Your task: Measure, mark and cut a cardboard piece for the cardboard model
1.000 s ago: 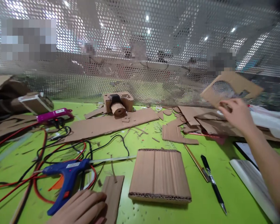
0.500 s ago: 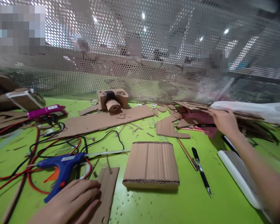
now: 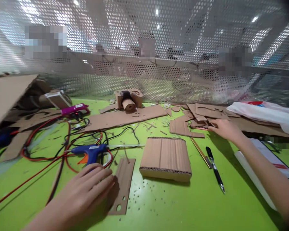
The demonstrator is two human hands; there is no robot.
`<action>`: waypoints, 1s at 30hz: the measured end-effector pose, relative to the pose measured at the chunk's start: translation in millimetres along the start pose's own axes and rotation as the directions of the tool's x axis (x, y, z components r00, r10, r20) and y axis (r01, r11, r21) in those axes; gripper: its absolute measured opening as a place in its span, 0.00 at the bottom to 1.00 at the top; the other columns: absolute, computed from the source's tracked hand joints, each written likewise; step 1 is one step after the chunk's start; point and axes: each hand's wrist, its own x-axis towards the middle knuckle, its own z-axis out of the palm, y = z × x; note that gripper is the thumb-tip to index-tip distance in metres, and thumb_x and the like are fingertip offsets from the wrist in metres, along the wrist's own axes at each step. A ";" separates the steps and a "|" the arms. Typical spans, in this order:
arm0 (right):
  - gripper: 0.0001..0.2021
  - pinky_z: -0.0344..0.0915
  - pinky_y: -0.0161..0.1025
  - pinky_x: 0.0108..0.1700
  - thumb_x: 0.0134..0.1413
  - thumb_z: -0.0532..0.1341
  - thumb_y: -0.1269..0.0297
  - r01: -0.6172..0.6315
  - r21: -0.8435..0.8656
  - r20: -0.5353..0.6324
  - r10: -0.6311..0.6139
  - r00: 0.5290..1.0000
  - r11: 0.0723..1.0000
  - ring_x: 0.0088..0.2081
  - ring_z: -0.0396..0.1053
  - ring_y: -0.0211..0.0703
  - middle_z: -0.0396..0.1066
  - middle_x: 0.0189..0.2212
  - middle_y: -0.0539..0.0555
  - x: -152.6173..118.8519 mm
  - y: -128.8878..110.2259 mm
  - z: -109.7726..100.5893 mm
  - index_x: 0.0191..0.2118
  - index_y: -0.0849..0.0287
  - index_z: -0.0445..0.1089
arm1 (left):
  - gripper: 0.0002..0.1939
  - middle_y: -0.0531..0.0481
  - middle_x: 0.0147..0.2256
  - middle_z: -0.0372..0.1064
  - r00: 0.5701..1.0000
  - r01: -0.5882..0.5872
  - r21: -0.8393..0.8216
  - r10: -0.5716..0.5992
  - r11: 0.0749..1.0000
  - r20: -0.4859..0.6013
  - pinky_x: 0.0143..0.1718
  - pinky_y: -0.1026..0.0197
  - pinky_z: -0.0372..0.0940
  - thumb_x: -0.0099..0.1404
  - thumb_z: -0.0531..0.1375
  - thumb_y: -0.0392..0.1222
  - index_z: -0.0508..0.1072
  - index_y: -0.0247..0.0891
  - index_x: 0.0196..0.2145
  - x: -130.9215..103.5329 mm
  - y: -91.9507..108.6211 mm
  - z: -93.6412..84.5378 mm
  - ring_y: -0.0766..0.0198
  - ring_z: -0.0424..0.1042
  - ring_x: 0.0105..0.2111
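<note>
Cardboard scraps [image 3: 210, 110] lie along the far edge of the green desk [image 3: 168, 211], towards its right corner. The right hand [image 3: 225, 130] reaches their near side, fingers bent; whether it grips any is unclear. The left hand [image 3: 93, 184], loosely spread and palm down, covers part of a holed cardboard strip [image 3: 125, 175]. Between the hands sits a cardboard box [image 3: 165, 157], a pen [image 3: 214, 170] to its right.
</note>
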 end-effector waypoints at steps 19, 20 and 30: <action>0.16 0.70 0.55 0.49 0.68 0.52 0.60 0.734 0.034 -0.376 -0.671 0.639 0.679 0.48 0.72 0.54 0.77 0.46 0.60 -112.6 -148.1 -57.2 0.50 0.61 0.72 | 0.17 0.41 0.31 0.78 0.925 -0.368 0.198 0.380 0.908 -0.025 0.40 0.54 0.74 0.67 0.45 0.27 0.72 0.35 0.34 5.6 22.5 2.9 0.55 0.77 0.32; 0.19 0.69 0.57 0.51 0.66 0.55 0.56 0.733 0.056 -0.337 -0.679 0.653 0.678 0.53 0.70 0.57 0.74 0.52 0.62 -115.1 -152.7 -51.7 0.55 0.60 0.69 | 0.17 0.41 0.31 0.78 0.918 -0.375 0.211 0.394 0.903 -0.052 0.39 0.55 0.74 0.67 0.44 0.27 0.73 0.34 0.34 6.1 20.9 0.2 0.55 0.77 0.31; 0.34 0.51 0.69 0.63 0.54 0.67 0.63 0.652 0.248 -0.112 -0.647 0.754 0.717 0.67 0.50 0.67 0.54 0.67 0.63 -112.9 -152.8 -13.1 0.66 0.55 0.59 | 0.09 0.57 0.32 0.77 0.918 0.176 -0.099 -0.199 0.979 -0.343 0.37 0.68 0.71 0.63 0.59 0.33 0.71 0.45 0.40 16.4 -4.9 -44.8 0.67 0.76 0.30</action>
